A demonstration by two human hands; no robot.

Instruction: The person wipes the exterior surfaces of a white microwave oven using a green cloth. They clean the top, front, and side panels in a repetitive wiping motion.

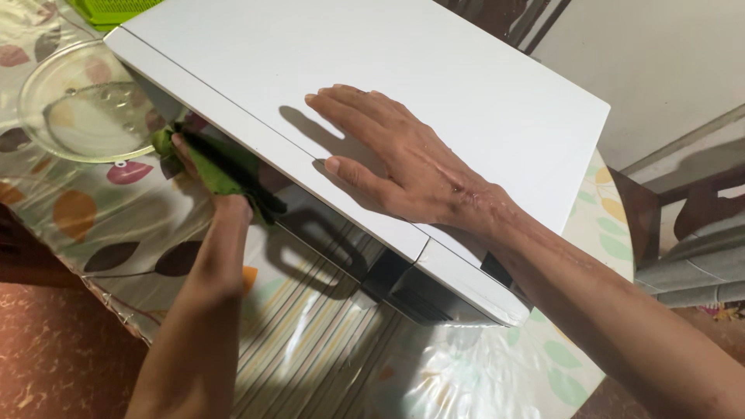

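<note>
- Covering a round table (93,233), a glossy plastic cloth printed with leaves in brown, orange, pink and green fills the near part of the head view; reddish speckled floor (46,349) shows at the near left.
- On the table stands a white microwave oven (434,70), its flat top running from the far left toward the right, with its dark glass door front (341,248) facing the near side.
- The right hand (396,159) lies open and flat on the oven's top, palm down, fingers spread and pointing left, thumb just at the front edge above the door.
- The left hand (213,190) reaches up from the near side and is closed on a green cloth (209,167), pressing it against the dark door front at its left end, just under the white top edge.
- A clear round glass turntable plate (81,101) rests on the table at the far left, just beside the oven's left corner and near the green cloth.
- A bright green object (109,9) shows at the far left edge, cut off by the frame; what it is cannot be told.
- At the right, beyond the table's edge, stands dark wooden furniture with a grey cushion (691,268), and pale wall (660,70) behind.
</note>
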